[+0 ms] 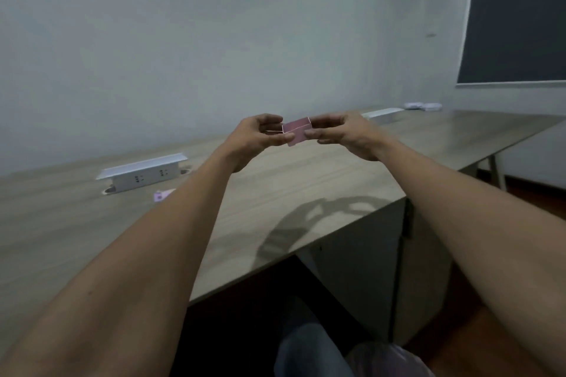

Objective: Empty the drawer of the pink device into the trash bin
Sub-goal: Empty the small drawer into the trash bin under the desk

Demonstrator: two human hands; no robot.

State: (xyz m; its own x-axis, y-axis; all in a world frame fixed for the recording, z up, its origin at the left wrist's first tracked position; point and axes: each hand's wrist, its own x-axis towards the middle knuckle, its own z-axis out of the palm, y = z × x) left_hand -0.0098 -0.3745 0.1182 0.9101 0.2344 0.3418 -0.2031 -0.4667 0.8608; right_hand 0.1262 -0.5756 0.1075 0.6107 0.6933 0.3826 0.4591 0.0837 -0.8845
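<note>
A small pink device [296,131], a box with white edges, is held up in the air above the wooden table [275,193]. My left hand [260,139] grips its left side, with a thin white edge of the box showing between the fingers. My right hand [343,133] pinches its right side with thumb and fingers. Both arms are stretched forward. At the bottom right, under the table edge, shows a pale pinkish plastic bag [389,360], perhaps the liner of a trash bin. What the drawer holds is hidden.
A raised white power-socket box [144,173] stands on the table at the left, with a small pink-and-white item [162,194] lying in front of it. A second socket lid [382,113] and white items [422,106] lie far right. A dark board [517,15] hangs on the wall.
</note>
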